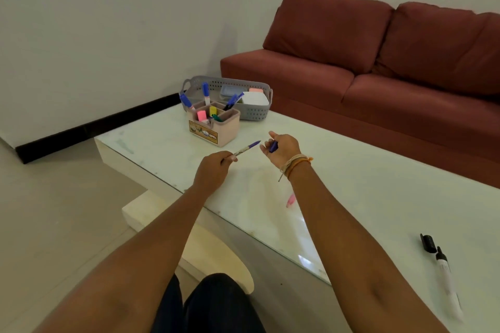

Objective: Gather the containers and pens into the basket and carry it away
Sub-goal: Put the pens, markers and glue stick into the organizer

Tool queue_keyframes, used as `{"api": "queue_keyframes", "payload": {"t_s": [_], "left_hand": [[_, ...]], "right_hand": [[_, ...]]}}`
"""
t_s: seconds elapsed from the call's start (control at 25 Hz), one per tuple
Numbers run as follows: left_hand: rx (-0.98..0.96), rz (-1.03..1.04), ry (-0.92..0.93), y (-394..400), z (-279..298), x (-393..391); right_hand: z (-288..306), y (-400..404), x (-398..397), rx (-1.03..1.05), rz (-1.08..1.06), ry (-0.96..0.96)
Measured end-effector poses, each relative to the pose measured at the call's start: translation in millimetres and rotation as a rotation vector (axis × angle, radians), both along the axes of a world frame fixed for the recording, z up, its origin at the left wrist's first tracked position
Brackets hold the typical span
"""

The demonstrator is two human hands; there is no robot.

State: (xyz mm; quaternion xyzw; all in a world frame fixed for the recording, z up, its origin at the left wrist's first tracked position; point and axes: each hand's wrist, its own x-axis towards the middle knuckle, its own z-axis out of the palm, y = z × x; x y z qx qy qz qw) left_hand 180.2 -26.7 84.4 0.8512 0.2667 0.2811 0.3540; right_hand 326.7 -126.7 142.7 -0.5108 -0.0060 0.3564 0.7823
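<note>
My left hand (215, 166) grips an uncapped purple marker (247, 148), tip pointing right. A little to its right, my right hand (282, 149) holds the purple cap (273, 146), apart from the tip. Beyond them stands a beige pen holder (216, 131) with pink, yellow and green highlighters and blue markers in its compartments. Behind it sits the grey perforated basket (255, 113) holding a white container (254, 98), a clear lidded box and blue pens. A pink pen (290, 200) lies partly hidden by my right forearm. A black marker (446, 276) with its cap (429, 243) off lies at the right.
The white glass-topped table (351, 197) has its near edge running diagonally under my arms. A dark red sofa (378, 62) stands close behind its far side. The wall and a black skirting board lie to the left. My knees show below.
</note>
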Motion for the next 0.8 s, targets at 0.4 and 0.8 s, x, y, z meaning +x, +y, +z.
{"api": "queue_keyframes", "payload": {"t_s": [0.4, 0.8], "left_hand": [[0.130, 0.048, -0.005, 8, -18, 6], [0.128, 0.018, 0.020, 7, -17, 4]], "right_hand": [[-48, 23, 10, 0.394, -0.259, 0.139], [-48, 15, 1, 0.370, -0.070, 0.009]]}}
